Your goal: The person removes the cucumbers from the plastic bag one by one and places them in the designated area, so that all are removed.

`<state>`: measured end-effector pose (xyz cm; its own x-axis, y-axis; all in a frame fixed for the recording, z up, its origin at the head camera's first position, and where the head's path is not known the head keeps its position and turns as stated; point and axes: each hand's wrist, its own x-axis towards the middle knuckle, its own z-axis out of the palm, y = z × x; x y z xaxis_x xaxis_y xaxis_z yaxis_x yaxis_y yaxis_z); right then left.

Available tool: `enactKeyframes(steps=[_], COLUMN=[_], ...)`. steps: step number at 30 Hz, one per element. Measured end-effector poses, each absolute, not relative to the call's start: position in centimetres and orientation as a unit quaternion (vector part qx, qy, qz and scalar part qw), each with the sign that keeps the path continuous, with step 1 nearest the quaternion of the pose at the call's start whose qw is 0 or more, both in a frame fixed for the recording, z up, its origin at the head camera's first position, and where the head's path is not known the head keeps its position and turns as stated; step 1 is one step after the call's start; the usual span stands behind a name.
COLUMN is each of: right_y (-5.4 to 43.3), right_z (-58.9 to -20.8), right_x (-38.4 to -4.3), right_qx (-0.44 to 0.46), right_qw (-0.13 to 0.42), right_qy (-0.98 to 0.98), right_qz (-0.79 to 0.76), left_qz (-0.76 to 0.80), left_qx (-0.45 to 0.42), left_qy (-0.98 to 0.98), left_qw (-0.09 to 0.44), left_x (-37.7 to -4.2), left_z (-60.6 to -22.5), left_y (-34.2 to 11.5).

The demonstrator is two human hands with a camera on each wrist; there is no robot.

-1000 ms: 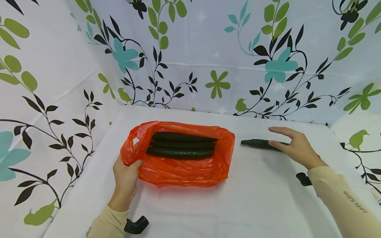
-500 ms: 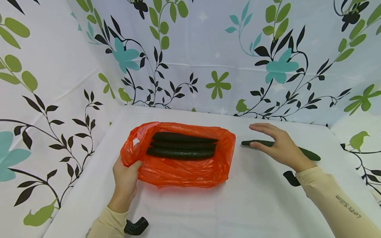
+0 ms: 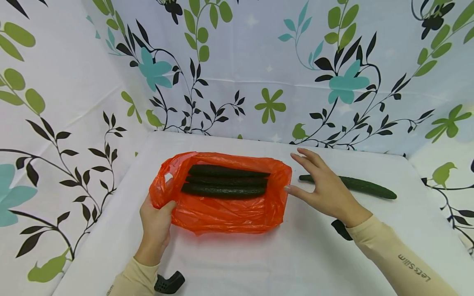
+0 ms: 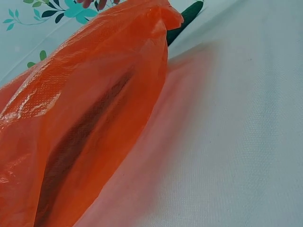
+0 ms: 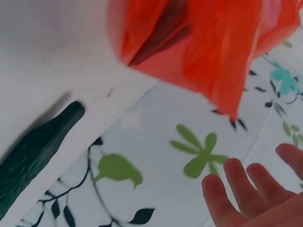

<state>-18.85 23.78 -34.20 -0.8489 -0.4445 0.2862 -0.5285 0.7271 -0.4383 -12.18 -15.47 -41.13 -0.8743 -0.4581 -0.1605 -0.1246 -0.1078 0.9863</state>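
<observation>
A red plastic bag [image 3: 229,216] lies with its mouth spread wide, and three dark green cucumbers [image 3: 224,190] lie side by side inside it. My left hand [image 3: 155,224] grips the bag's left edge, thumb on top. At the bag's right edge hovers my right hand [image 3: 327,191], fingers spread and holding nothing; the thumb tip is close to the plastic, and whether it touches I cannot tell. A loose cucumber [image 3: 368,188] lies on the table to the right, partly hidden behind that hand. The right wrist view shows the bag [image 5: 189,52] beyond the outstretched fingers [image 5: 218,194].
A white cloth covers the table [image 3: 222,267]. Behind it hangs a patterned curtain [image 3: 237,74] with leaves and flowers, continuing on the left side. Black wrist devices show beside the left forearm [image 3: 169,282] and under the right wrist [image 3: 341,229].
My right hand has moved left from over the loose cucumber to the bag's right edge, uncovering more of that cucumber. The left hand and the bag have stayed in place.
</observation>
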Motion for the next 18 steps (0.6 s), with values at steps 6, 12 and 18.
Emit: enactKeyframes(steps=[6,12,18], right_y=[20.6,17.4,14.5], right_z=[-34.2,-34.2,-34.8], right_x=[-17.8,-17.5,-17.4], right_qx=[0.276,0.311,0.341], right_qw=[0.091,0.085,0.050], right_qy=[-0.914,-0.884,-0.846], right_qz=[0.284,0.337,0.407], left_qz=[-0.712,-0.713,-0.719], left_qx=[0.221,0.218,0.214], left_qy=[-0.655,-0.655,-0.649], left_qw=[0.122,0.123,0.125], left_x=[-12.0,-11.9,-11.8], left_z=[-41.3,-41.6,-41.6], left_y=[-15.5,-15.5,-15.7])
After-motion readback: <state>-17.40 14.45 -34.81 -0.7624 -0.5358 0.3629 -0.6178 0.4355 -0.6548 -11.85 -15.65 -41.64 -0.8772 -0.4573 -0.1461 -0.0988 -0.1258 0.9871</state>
